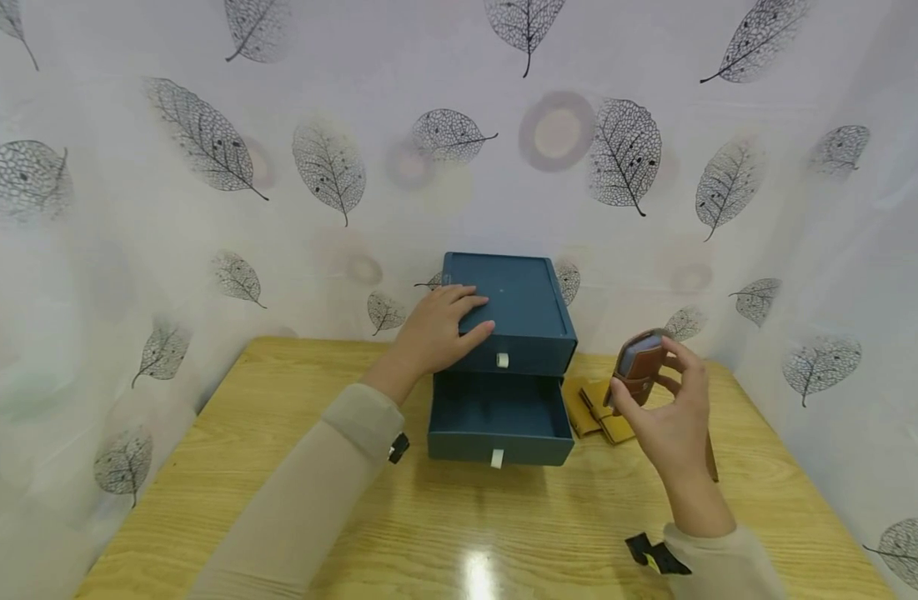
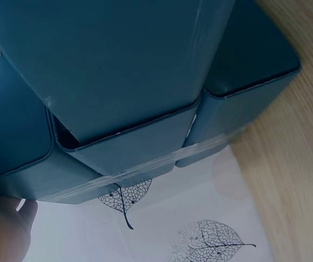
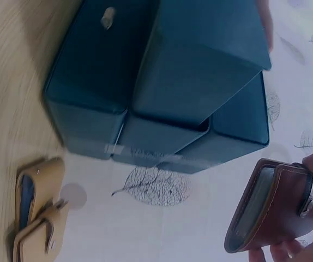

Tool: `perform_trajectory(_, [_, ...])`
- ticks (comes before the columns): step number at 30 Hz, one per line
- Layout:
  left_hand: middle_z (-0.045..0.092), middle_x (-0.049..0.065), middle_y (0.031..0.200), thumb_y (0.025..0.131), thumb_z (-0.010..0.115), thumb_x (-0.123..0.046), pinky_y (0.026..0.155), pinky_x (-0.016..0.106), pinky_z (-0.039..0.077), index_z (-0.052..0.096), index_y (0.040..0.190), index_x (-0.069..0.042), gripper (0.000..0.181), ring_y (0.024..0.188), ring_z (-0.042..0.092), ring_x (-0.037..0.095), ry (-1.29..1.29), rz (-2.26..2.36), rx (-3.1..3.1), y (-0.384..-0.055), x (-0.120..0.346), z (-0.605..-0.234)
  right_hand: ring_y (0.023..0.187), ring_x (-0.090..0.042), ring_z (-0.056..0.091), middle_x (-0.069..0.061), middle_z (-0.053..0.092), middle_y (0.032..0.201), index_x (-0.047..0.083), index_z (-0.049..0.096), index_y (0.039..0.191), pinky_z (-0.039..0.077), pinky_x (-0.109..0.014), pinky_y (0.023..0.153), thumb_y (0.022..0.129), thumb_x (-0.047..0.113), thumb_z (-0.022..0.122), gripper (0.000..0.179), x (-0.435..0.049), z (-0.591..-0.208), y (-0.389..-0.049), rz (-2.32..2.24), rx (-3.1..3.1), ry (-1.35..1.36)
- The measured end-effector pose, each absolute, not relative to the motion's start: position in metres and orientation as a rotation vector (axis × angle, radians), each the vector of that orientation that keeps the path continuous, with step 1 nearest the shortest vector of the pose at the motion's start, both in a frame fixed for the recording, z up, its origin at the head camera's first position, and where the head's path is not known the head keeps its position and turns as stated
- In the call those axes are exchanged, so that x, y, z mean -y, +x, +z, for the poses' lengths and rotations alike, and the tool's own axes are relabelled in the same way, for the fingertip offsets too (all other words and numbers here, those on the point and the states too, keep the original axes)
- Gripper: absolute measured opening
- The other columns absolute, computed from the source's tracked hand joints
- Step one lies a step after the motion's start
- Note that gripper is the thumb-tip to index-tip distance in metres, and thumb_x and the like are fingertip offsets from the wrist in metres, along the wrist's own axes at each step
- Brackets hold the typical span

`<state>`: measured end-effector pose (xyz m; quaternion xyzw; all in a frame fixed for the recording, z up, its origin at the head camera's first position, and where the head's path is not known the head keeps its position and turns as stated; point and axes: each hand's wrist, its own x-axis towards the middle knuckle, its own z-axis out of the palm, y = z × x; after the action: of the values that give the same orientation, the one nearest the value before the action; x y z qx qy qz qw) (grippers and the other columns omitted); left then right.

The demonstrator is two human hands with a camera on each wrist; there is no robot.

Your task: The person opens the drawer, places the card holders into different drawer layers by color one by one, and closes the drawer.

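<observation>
My left hand (image 1: 438,332) rests on the top of a dark blue drawer cabinet (image 1: 514,292), with the fingers spread and the thumb near the front edge. In the wrist views the cabinet has three tiers, and its middle drawer (image 1: 501,447) is pulled out; the head view shows a bare floor inside it. To the right, my right hand (image 1: 676,417) pinches a brown leather card holder (image 1: 642,367) between thumb and fingers, raised above the table. The card holder (image 3: 279,204) has a snap strap, and pale plastic sleeves show at its open side.
Two tan wallets (image 1: 609,417) lie on the wooden table (image 1: 293,433) close to the cabinet's right side. Part of a brown item (image 1: 711,460) shows behind my right wrist. A leaf-patterned curtain (image 1: 398,192) hangs right behind the table.
</observation>
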<state>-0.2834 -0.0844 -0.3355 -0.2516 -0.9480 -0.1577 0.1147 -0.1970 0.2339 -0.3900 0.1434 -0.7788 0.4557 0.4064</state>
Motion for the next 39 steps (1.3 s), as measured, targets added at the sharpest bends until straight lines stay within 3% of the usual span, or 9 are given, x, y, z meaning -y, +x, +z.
perform_trajectory(6, [0.038, 0.006, 0.158, 0.102, 0.044, -0.055, 0.123, 0.044, 0.020, 0.048, 0.151, -0.019, 0.060, 0.148, 0.030, 0.026, -0.737, -0.462, 2.778, -0.284, 0.084, -0.335, 0.119, -0.016, 0.049, 0.000, 0.045, 0.140, -0.008, 0.039, 0.143, 0.046, -0.018, 0.093, 0.068, -0.024, 0.073, 0.084, -0.226, -0.386, -0.200, 1.369, 1.837, 0.594])
perform_trajectory(13, [0.038, 0.006, 0.158, 0.102, 0.045, -0.055, 0.123, 0.044, 0.020, 0.048, 0.151, -0.020, 0.060, 0.148, 0.030, 0.026, -0.738, -0.460, 2.776, -0.283, 0.084, -0.335, 0.121, -0.020, 0.049, -0.010, 0.045, 0.142, -0.012, 0.033, 0.144, 0.045, -0.023, 0.100, 0.075, -0.021, 0.071, 0.079, -0.220, -0.383, -0.202, 1.568, 1.746, 0.799])
perform_trajectory(21, [0.039, 0.006, 0.158, 0.102, 0.045, -0.055, 0.123, 0.044, 0.020, 0.048, 0.150, -0.019, 0.060, 0.147, 0.031, 0.026, -0.737, -0.457, 2.768, -0.284, 0.084, -0.336, 0.122, -0.025, 0.047, -0.016, 0.043, 0.143, -0.012, 0.033, 0.145, 0.043, -0.029, 0.102, 0.073, -0.026, 0.066, 0.080, -0.215, -0.383, -0.206, 1.713, 1.673, 0.992])
perform_trajectory(30, [0.038, 0.006, 0.158, 0.102, 0.045, -0.055, 0.123, 0.044, 0.020, 0.048, 0.150, -0.019, 0.060, 0.147, 0.030, 0.026, -0.735, -0.464, 2.769, -0.285, 0.084, -0.336, 0.126, -0.025, 0.047, -0.015, 0.045, 0.144, -0.010, 0.037, 0.145, 0.043, -0.032, 0.102, 0.077, -0.019, 0.072, 0.078, -0.209, -0.380, -0.210, 1.749, 1.715, 1.133])
perform_trajectory(39, [0.039, 0.006, 0.158, 0.102, 0.045, -0.055, 0.122, 0.045, 0.020, 0.049, 0.150, -0.019, 0.060, 0.147, 0.031, 0.026, -0.736, -0.471, 2.758, -0.285, 0.084, -0.338, 0.133, -0.019, 0.046, -0.007, 0.044, 0.149, -0.012, 0.039, 0.143, 0.043, -0.025, 0.106, 0.078, -0.013, 0.078, 0.075, -0.204, -0.378, -0.211, 1.647, 1.945, 1.193])
